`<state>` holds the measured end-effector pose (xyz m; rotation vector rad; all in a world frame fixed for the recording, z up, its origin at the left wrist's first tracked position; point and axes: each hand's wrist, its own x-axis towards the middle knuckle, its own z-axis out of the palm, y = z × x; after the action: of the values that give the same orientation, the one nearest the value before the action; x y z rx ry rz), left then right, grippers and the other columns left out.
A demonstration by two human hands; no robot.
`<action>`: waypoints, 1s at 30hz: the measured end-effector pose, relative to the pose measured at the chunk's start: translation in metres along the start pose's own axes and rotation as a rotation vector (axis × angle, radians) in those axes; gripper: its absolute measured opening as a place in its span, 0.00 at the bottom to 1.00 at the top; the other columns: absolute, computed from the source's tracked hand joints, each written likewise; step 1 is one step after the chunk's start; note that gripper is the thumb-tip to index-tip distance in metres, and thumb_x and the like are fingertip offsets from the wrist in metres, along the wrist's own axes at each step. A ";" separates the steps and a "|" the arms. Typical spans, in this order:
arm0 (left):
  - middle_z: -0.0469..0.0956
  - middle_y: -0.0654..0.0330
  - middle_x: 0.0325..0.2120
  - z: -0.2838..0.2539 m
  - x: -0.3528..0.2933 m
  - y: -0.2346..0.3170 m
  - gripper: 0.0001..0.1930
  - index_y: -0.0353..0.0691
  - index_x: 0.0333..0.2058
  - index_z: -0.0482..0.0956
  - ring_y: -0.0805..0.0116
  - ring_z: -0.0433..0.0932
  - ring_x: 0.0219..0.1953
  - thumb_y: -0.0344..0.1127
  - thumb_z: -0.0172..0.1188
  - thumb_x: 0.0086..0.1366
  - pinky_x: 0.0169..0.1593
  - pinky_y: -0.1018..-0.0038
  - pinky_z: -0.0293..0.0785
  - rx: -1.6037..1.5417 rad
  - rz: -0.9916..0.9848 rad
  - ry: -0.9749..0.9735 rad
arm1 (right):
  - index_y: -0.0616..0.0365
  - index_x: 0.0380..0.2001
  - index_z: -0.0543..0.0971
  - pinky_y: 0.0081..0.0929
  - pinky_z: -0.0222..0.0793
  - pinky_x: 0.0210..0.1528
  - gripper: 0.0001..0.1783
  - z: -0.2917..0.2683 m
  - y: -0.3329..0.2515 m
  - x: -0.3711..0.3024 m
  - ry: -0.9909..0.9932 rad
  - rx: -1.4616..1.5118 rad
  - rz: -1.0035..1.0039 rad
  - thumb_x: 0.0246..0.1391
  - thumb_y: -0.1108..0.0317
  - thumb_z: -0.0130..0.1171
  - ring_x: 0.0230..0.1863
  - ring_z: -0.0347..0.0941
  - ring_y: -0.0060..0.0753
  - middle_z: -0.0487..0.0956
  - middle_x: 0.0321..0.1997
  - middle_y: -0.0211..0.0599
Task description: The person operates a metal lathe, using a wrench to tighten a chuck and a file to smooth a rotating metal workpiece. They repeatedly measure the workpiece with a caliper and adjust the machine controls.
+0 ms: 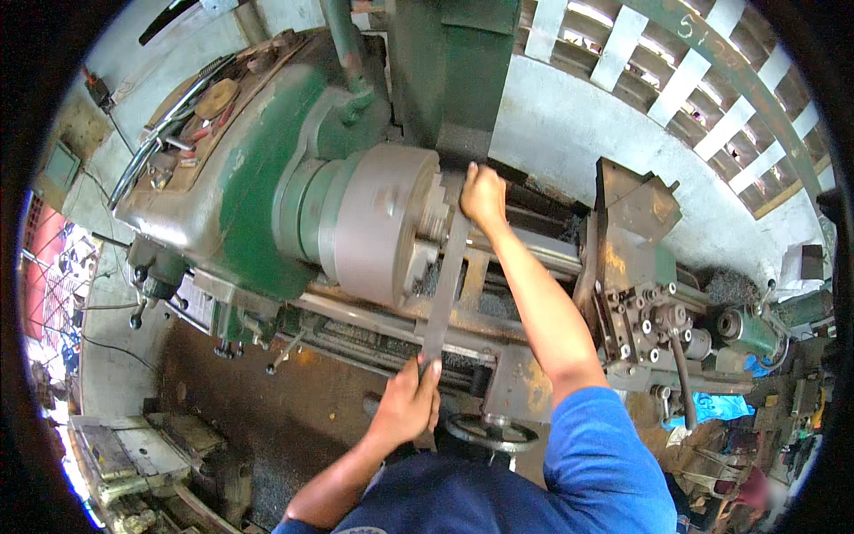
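Flat file [447, 285] runs crosswise over the lathe bed [356, 313], from just past its front edge toward the back edge. Left to right: green headstock [267, 165] on the bed's left end, then a big chuck [378, 222]. Left hand [405, 409] has its fingers wrapped round the near end, off the front edge. Right hand [483, 198] has its fingers curled on the far end, near the back edge. Tool post [648, 320] sits toward the right end.

A machine workshop, by its large green lathe [253, 191] (chuck [382, 222] and all) and grey metal shavings [731, 287].
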<state>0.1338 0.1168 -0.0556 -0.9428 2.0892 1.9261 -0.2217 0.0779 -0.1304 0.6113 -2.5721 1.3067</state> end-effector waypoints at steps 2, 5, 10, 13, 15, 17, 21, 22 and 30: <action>0.72 0.60 0.13 0.000 0.000 0.000 0.19 0.34 0.50 0.70 0.69 0.75 0.14 0.46 0.43 0.81 0.19 0.69 0.72 0.010 -0.098 -0.032 | 0.71 0.29 0.81 0.62 0.75 0.44 0.20 0.000 0.001 -0.001 -0.044 -0.040 0.010 0.68 0.64 0.51 0.38 0.79 0.75 0.80 0.32 0.72; 0.72 0.60 0.15 -0.002 0.003 -0.001 0.21 0.35 0.42 0.69 0.69 0.75 0.14 0.50 0.45 0.80 0.19 0.68 0.73 -0.112 0.086 0.004 | 0.71 0.30 0.83 0.60 0.78 0.42 0.25 0.002 -0.003 0.000 0.029 -0.045 0.093 0.69 0.57 0.50 0.36 0.80 0.75 0.81 0.30 0.70; 0.71 0.60 0.14 0.000 0.003 -0.005 0.20 0.35 0.42 0.69 0.69 0.74 0.13 0.50 0.45 0.80 0.20 0.68 0.73 -0.109 -0.090 -0.043 | 0.71 0.31 0.82 0.60 0.76 0.47 0.24 -0.002 -0.009 0.002 -0.121 -0.048 0.093 0.69 0.59 0.51 0.43 0.80 0.72 0.81 0.36 0.72; 0.71 0.61 0.13 0.000 0.000 -0.007 0.18 0.35 0.43 0.68 0.70 0.74 0.13 0.48 0.46 0.80 0.20 0.69 0.73 -0.034 0.115 0.024 | 0.71 0.31 0.82 0.60 0.76 0.46 0.24 -0.001 -0.007 -0.001 0.101 -0.072 -0.059 0.70 0.59 0.50 0.41 0.80 0.73 0.81 0.35 0.72; 0.71 0.61 0.13 0.001 -0.002 -0.006 0.18 0.35 0.44 0.68 0.70 0.75 0.14 0.48 0.46 0.80 0.19 0.69 0.72 -0.129 0.043 -0.020 | 0.71 0.31 0.82 0.61 0.76 0.45 0.24 0.000 -0.006 -0.002 0.028 -0.041 0.069 0.70 0.59 0.50 0.39 0.80 0.74 0.81 0.34 0.72; 0.71 0.61 0.13 0.002 -0.002 -0.005 0.19 0.34 0.45 0.68 0.70 0.75 0.14 0.48 0.45 0.80 0.19 0.69 0.72 -0.120 -0.043 -0.091 | 0.72 0.31 0.82 0.61 0.76 0.44 0.24 0.001 -0.005 -0.004 -0.009 -0.074 0.027 0.69 0.58 0.50 0.39 0.80 0.74 0.81 0.33 0.72; 0.72 0.59 0.14 0.003 0.001 -0.002 0.20 0.32 0.47 0.68 0.68 0.75 0.13 0.48 0.44 0.81 0.19 0.69 0.72 0.020 -0.021 -0.022 | 0.70 0.29 0.82 0.58 0.76 0.48 0.25 0.002 -0.008 -0.001 0.043 -0.125 0.012 0.69 0.57 0.50 0.39 0.80 0.72 0.82 0.36 0.69; 0.71 0.59 0.14 0.002 0.001 -0.002 0.21 0.31 0.46 0.68 0.67 0.75 0.13 0.48 0.45 0.81 0.19 0.68 0.72 0.035 0.075 0.012 | 0.70 0.29 0.82 0.60 0.78 0.44 0.24 0.002 -0.010 -0.001 0.129 -0.149 -0.088 0.69 0.58 0.50 0.39 0.81 0.72 0.81 0.33 0.72; 0.71 0.60 0.13 -0.002 0.002 -0.005 0.18 0.35 0.45 0.69 0.69 0.74 0.13 0.48 0.45 0.80 0.18 0.69 0.71 0.012 0.071 -0.022 | 0.71 0.33 0.83 0.59 0.76 0.48 0.24 -0.004 -0.008 0.000 -0.005 -0.113 0.035 0.69 0.58 0.48 0.42 0.80 0.72 0.82 0.38 0.70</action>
<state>0.1352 0.1142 -0.0605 -0.8521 2.1470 1.9457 -0.2178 0.0773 -0.1222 0.5521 -2.6507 1.1615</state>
